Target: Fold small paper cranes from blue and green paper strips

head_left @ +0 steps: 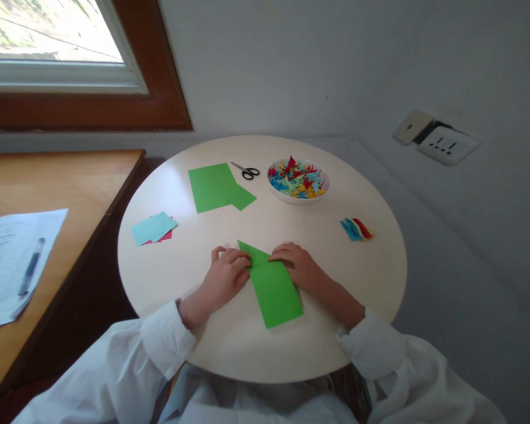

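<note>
A sheet of green paper (276,291) lies near the front of the round white table, with a fold across its upper part and a pointed corner at the top left. My left hand (227,272) grips its left edge by the fold, fingers curled. On the opposite edge my right hand (298,266) pinches the paper at the same height, thumb hidden. Beyond them lie more green sheets (212,185), one large and one small and angled. Black-handled scissors (248,173) rest beside these.
A white bowl (298,200) of small folded paper cranes stands at the back right. Light blue and pink paper squares (152,228) lie left; narrow coloured folded pieces (357,229) lie right. A wooden desk (92,194) at left bears written sheets (9,253) and a pen (30,267).
</note>
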Motion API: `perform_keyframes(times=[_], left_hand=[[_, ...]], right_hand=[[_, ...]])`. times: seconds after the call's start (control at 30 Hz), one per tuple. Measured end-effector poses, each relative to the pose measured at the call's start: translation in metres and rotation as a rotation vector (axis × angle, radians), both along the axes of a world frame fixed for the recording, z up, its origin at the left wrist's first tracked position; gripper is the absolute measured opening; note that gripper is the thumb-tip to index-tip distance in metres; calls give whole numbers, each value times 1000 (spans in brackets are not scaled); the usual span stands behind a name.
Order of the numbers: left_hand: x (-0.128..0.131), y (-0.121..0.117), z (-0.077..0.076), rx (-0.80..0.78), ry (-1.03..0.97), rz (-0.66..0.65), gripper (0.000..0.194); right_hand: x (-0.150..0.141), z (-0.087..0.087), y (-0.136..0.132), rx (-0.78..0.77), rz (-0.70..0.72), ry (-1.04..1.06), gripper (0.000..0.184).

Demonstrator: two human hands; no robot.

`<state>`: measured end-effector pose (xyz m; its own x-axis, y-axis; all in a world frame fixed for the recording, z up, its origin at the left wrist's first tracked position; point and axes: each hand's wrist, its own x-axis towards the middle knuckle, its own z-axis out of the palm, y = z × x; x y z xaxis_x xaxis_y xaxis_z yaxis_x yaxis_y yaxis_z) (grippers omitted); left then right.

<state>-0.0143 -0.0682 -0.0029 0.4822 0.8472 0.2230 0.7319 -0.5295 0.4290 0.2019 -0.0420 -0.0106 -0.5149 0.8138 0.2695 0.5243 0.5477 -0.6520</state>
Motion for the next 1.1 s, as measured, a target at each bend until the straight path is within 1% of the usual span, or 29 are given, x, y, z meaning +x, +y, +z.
perform_keyframes(times=[0.1, 0.17, 0.23, 0.37, 0.47, 0.67, 0.7, 0.8, 0.87, 0.93, 1.1], left_hand=[[1, 6, -2, -72, -75, 57, 17], [2, 10, -3, -108, -98, 81, 17], [3, 14, -3, -126, -106, 114, 14], [4, 18, -3, -135, -125, 163, 18], [4, 19, -4, -128, -138, 168, 17], [4, 18, -3, -163, -117, 198, 15], [4, 18, -2, -169, -109, 206, 15], [5, 17, -1, -175, -97, 223, 15], [5, 17, -2, -172, -99, 227, 16], [5, 18, -4, -167, -105, 224, 16], [5, 17, -6, -135, -111, 213, 17]], right_hand=[[-3, 6, 7, -134, -38, 31, 23], [-6, 10, 12, -215, -62, 34, 19], [-10, 12, 17, -260, -93, -2, 16], [-15, 14, 23, -261, -148, -61, 21], [-15, 13, 22, -279, -146, -38, 15], [-17, 11, 21, -281, -217, -46, 7], [-18, 11, 20, -285, -233, -34, 10], [-19, 12, 19, -320, -285, 5, 32], [-19, 11, 18, -339, -303, 20, 43], [-18, 8, 16, -339, -295, 39, 47], [-17, -1, 14, -284, -300, 56, 48]])
